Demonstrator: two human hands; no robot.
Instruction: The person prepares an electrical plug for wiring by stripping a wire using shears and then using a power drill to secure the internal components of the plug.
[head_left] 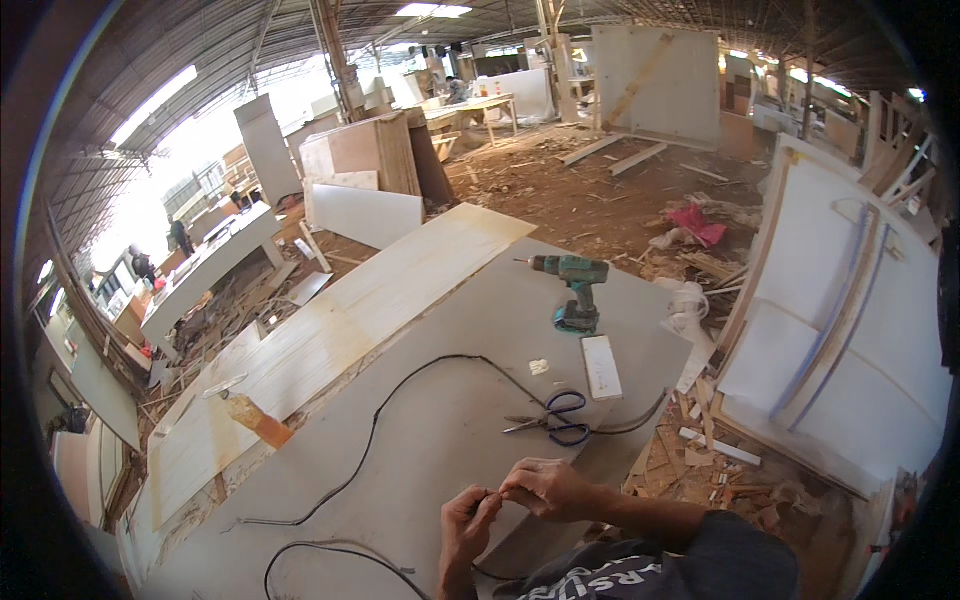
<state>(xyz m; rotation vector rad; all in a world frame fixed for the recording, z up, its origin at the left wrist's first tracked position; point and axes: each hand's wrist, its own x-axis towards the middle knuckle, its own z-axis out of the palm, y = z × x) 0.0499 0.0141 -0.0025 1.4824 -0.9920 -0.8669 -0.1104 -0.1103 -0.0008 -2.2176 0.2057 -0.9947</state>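
Observation:
My left hand and my right hand meet fingertip to fingertip at the near edge of a grey board tabletop. Both are closed in a pinch; the small thing between them is too hidden to name. A short dark length of cable shows below the left hand. Across the board curves a black cable, its left end stripped into thin wires. Blue-handled scissors lie over it, beyond my right hand. A second black cable loops near the lower edge.
A teal cordless drill lies beyond the scissors, near a white rectangular block. A long pale plank covers the board's far left side. At right leans a large white panel. Wood scraps litter the floor beside me.

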